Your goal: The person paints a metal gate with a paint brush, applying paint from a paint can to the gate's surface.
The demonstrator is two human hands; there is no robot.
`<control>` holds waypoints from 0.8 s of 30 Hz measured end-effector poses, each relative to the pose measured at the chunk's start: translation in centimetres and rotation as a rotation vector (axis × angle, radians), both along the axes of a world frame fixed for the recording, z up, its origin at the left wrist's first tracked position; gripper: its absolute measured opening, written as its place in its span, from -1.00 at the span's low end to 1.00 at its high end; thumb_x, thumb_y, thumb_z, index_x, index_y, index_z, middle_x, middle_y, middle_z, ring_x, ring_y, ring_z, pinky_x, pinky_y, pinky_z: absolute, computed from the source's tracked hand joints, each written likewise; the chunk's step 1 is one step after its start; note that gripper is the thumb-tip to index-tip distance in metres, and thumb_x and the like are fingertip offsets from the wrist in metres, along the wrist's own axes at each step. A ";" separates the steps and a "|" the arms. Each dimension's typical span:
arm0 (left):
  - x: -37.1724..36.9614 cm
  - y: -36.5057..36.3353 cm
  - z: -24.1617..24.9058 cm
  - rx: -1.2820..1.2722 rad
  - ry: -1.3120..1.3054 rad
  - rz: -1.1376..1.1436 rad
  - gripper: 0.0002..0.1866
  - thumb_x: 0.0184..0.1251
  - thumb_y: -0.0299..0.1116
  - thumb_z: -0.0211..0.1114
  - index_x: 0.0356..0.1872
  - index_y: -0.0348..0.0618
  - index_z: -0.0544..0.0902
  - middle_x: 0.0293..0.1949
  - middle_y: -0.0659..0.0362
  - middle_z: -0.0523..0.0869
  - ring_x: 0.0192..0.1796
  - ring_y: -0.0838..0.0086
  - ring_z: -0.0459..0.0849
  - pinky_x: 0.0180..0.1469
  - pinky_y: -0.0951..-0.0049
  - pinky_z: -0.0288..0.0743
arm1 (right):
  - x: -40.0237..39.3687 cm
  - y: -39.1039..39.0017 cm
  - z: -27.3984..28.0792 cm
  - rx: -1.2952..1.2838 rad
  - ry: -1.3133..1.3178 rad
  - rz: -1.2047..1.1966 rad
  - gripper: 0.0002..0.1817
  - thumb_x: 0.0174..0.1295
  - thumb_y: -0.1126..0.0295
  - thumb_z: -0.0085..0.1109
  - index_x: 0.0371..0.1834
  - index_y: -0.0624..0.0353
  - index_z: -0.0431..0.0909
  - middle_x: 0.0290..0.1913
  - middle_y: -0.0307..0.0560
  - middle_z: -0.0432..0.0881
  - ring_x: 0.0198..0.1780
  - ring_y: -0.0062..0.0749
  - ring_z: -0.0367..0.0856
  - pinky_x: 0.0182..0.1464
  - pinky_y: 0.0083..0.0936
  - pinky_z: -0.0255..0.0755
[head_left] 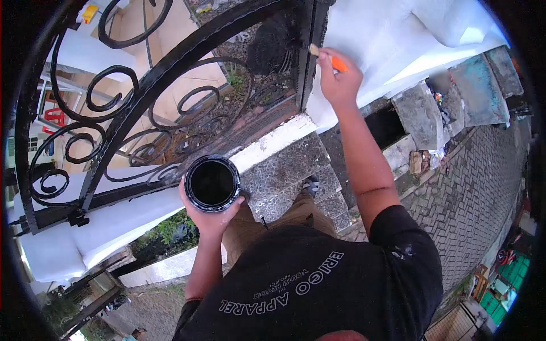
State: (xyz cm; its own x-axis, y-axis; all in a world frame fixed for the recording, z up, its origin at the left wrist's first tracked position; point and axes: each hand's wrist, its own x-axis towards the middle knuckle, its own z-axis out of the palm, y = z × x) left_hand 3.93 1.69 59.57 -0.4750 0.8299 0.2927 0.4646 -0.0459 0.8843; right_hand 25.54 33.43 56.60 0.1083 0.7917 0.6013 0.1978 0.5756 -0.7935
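Observation:
My left hand (211, 220) is wrapped round an open paint can (212, 183) with dark, seemingly black paint inside and smears on its rim. Up at the gate post, my right hand (341, 79) grips a paintbrush (338, 63) by its orange handle. The brush's pale ferrule end is at the edge of the black post (311, 57); its bristles are hard to make out against the dark metal. To the left spreads a black iron gate (151, 74) with a curved bar and spiral scrolls.
White sheeting (375, 51) covers the wall right of the post, and more sheeting (108, 233) hangs at lower left. I stand on speckled stone steps (284, 176). An open drain hole (387, 126) lies to the right, beside concrete slabs (421, 116) and a paved road (455, 187).

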 end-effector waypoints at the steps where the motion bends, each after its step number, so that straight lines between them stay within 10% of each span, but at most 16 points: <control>1: -0.2 -0.2 -0.1 0.002 -0.016 0.022 0.30 -0.35 -0.21 0.76 0.44 -0.25 0.01 0.30 -0.04 0.36 0.34 0.21 0.43 0.40 0.19 0.29 | 0.2 -0.1 1.4 0.001 0.000 -0.001 -0.89 0.29 0.54 0.22 -0.20 0.36 0.67 -0.30 -0.07 0.73 -0.30 -0.48 0.70 -0.18 -0.61 0.54; 7: -0.7 -1.6 -1.3 0.001 0.005 0.069 0.33 -0.35 -0.17 0.77 0.46 -0.26 0.01 0.33 -0.05 0.33 0.37 0.19 0.39 0.43 0.17 0.23 | -0.3 -1.9 -1.9 0.441 -0.243 -0.061 -0.89 0.13 0.56 0.28 -0.27 0.16 0.67 -0.37 -0.01 0.69 -0.38 -0.17 0.69 -0.33 -0.41 0.55; 24: 0.2 -2.4 0.0 -0.040 -0.040 0.065 0.36 -0.37 -0.21 0.77 0.46 -0.25 -0.04 0.32 -0.04 0.34 0.36 0.20 0.40 0.42 0.17 0.27 | -2.2 -4.3 -5.6 0.214 -0.033 -0.116 -0.88 0.14 0.58 0.26 -0.25 0.23 0.66 -0.39 0.04 0.67 -0.42 -0.14 0.66 -0.38 -0.39 0.51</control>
